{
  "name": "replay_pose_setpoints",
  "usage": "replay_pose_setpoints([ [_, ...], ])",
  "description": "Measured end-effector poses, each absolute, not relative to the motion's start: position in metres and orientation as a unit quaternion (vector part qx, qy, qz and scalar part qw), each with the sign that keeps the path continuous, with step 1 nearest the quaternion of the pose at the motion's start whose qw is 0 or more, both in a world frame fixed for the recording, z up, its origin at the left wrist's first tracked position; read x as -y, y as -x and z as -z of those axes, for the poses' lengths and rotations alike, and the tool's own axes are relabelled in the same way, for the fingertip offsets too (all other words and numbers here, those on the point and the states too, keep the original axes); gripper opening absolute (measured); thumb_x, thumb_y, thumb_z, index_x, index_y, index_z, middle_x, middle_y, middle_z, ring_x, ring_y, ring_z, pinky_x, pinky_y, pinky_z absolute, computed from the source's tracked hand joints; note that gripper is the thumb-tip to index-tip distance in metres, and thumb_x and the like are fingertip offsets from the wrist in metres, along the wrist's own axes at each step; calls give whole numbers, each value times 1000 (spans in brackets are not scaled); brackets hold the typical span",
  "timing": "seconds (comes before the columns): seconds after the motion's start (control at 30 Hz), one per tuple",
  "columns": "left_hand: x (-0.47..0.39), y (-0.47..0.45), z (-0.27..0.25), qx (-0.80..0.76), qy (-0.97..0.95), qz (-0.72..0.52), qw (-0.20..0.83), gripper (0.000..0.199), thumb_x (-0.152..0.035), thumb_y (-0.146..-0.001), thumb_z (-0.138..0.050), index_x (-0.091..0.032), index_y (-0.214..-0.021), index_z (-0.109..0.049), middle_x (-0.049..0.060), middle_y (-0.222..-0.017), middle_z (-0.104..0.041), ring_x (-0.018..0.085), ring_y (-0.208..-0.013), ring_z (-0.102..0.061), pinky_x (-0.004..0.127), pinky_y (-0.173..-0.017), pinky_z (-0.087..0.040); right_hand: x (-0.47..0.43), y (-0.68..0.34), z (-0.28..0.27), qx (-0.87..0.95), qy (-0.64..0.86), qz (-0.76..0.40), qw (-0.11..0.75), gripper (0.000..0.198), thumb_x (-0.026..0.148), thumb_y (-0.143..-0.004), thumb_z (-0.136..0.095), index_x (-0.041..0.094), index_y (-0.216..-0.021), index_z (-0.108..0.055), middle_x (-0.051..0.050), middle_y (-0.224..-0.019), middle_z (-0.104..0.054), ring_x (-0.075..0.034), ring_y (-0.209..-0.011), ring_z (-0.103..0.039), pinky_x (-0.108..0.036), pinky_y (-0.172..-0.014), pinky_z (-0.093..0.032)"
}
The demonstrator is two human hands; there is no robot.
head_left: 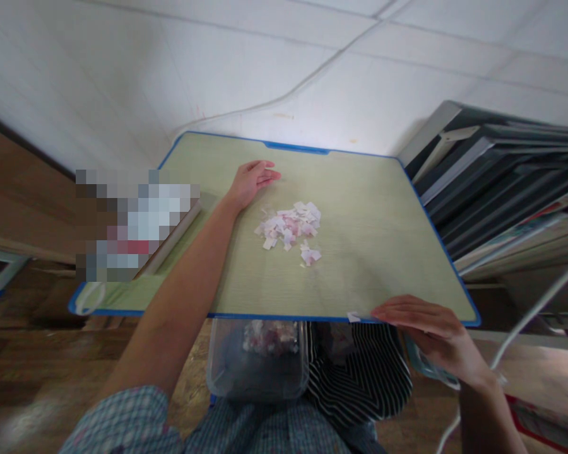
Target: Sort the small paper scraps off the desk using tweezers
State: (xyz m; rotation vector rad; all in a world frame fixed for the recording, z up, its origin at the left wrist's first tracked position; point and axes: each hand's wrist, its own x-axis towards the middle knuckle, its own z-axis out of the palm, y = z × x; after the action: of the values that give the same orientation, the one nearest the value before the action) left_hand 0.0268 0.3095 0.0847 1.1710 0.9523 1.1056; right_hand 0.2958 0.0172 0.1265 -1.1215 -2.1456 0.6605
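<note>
- Paper scraps (288, 226) lie mid-tabletop (383, 239), just right and nearside of the closer left hand (253, 183), heaped widest sideways.
- Left fingers: loosely together.
- Right hand (426, 328): fingers pressed together at the near edge, beside a lone scrap (353, 316).

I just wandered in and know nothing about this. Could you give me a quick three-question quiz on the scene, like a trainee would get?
1. True or false: a loose heap of paper scraps lies on the table.
2. Which hand is at the table edge nearest the wearer? A) left only; B) right only; C) neither.
3. Fill the gap: the table's trim is coloured ____.

Key: 1. True. 2. B, the right hand. 3. Blue.
</note>
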Motion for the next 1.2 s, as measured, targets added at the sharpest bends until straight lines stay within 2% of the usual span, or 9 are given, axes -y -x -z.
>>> replay_pose_setpoints([
  [0.23,-310,-27,-85,-411,-505,-477,591,24,-38,-83,-50,-16,-85,-57,5,-76,-68,15,-87,-66,31,-90,-46,-14,-293,-130,811,429,-256,304,24,24,-88,-52,29,-105,-69,-5,-88,-74,-19,-82,-69,-30,-70,-56],
  [0.43,-311,-26,-83,-406,-507,-477,593,21,-35,-85,-48,-16,-86,-57,4,-75,-68,14,-85,-66,29,-88,-47,-6,-303,-127,803,455,-238,300,30,15,-85,-56,31,-107,-66,-2,-91,-74,-18,-85,-69,-28,-73,-56],
  [0.67,-309,-27,-85,-416,-500,-475,593,20,-34,-85,-48,-16,-86,-57,4,-74,-68,14,-84,-66,27,-87,-46,-13,-306,-113,769,509,-221,318,28,9,-83,-56,29,-97,-70,-1,-88,-74,-17,-81,-70,-25,-70,-56],
  [1.2,-310,-27,-84,-405,-492,-486,598,20,-34,-83,-51,-15,-85,-58,3,-71,-68,12,-78,-66,23,-79,-47,-57,-222,-103,820,420,-214,324,28,11,-89,-46,20,-101,-69,-5,-89,-74,-15,-81,-68,-28,-72,-56],
])
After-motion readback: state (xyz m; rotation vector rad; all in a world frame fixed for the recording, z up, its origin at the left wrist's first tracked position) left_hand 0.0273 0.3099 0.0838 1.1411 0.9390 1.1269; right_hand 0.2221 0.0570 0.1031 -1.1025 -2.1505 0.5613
